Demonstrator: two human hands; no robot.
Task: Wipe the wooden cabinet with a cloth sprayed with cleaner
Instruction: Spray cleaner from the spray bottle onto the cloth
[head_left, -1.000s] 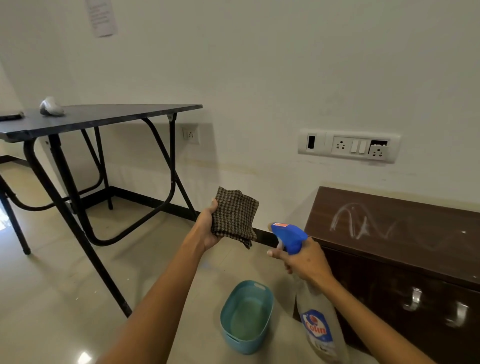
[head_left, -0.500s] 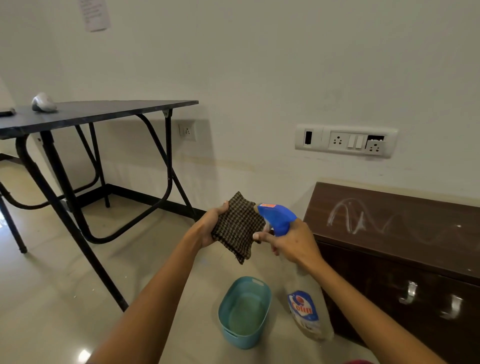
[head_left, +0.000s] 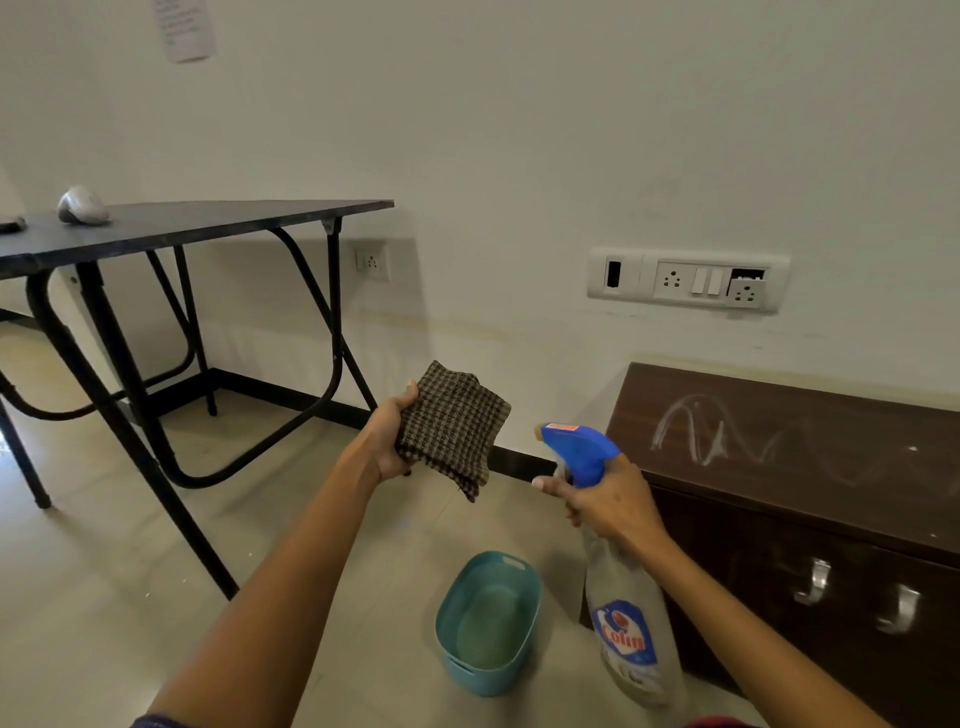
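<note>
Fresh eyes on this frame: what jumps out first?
First the spray bottle in the right hand, its blue nozzle aimed at the checked cloth that the left hand holds up at centre. Then the white scribble on the brown cabinet top at right, and the teal tub on the floor below the hands.

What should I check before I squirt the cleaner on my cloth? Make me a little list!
1. Holding the brown checked cloth: ok, the left hand grips it by one edge.
2. Holding the clear spray bottle with blue trigger head: ok, the right hand grips its neck.
3. Nozzle faces the cloth: ok, with a gap between them.
4. Cloth already wet: cannot tell.
5. Top of the dark wooden cabinet clean: not ok, white smears on it.
</note>
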